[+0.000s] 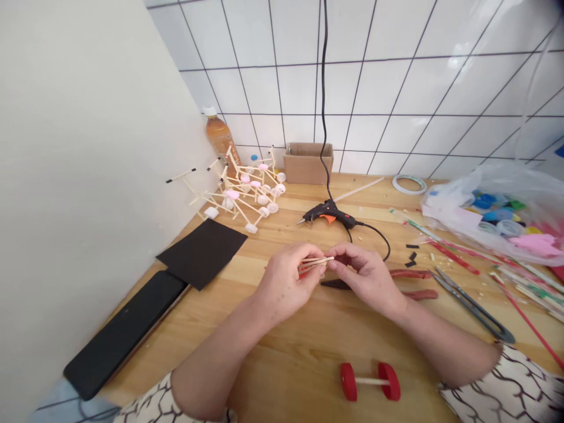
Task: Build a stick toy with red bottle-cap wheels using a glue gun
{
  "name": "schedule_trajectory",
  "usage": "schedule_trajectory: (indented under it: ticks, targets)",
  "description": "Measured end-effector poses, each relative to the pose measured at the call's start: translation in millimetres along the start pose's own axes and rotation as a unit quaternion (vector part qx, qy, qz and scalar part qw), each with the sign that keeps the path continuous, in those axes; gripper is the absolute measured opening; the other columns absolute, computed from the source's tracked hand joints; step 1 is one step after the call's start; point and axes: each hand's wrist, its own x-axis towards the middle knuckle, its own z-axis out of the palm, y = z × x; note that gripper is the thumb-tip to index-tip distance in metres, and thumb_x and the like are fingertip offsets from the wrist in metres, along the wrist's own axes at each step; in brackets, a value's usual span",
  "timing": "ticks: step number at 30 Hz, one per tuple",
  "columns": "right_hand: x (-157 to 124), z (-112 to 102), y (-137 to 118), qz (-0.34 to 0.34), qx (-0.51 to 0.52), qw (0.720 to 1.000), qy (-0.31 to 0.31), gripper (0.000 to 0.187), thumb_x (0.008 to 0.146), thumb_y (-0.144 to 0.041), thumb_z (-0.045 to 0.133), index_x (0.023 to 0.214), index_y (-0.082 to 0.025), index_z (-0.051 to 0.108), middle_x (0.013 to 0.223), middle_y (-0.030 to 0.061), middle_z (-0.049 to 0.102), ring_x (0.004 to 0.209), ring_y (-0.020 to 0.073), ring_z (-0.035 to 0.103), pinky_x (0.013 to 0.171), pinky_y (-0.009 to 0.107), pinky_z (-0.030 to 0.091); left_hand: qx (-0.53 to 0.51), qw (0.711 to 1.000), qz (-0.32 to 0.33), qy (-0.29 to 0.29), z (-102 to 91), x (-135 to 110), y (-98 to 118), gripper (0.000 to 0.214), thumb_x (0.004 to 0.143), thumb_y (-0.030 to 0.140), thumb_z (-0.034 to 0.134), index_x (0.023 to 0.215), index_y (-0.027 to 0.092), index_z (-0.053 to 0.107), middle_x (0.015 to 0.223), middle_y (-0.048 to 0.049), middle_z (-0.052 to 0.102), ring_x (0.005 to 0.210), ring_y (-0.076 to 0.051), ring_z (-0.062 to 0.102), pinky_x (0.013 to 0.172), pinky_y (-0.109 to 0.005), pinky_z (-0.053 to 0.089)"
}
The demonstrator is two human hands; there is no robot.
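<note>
Gripping thin wooden sticks (316, 260) between the closed fingers of left hand (286, 277) and right hand (362, 275), just above the table (299, 364) for a steady hold, glue gun (328, 214) within easy reach.

A glue gun (328, 214) lies on the table (299, 352) between a stick model (238, 194) and a plastic bag (489, 217).

Bright, even light, faint shadow under the right hand (365, 279), glare on the wall tiles (396, 88) and plastic bag (493, 211), plus wide-angle bending at the edges.
</note>
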Motion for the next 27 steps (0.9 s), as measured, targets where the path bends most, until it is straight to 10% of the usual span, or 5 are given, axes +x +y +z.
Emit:
schedule_trajectory:
  ticks: [27]
  targets:
    - [2.2,-1.1,-3.2,-0.037,-0.049,0.998,-0.002,0.011,0.079,-0.025,0.055,0.086,-0.018,0.060,0.069,0.0011,0.061,0.061,0.0131,0.055,0.059,0.026,0.048,0.045,0.998,0.003,0.036,1.0,1.8,1.5,0.011,0.074,0.014,0.055,0.081,0.018,0.063,0.081,-0.0009,0.067,0.078,-0.015,0.062,0.070,-0.025,0.049]
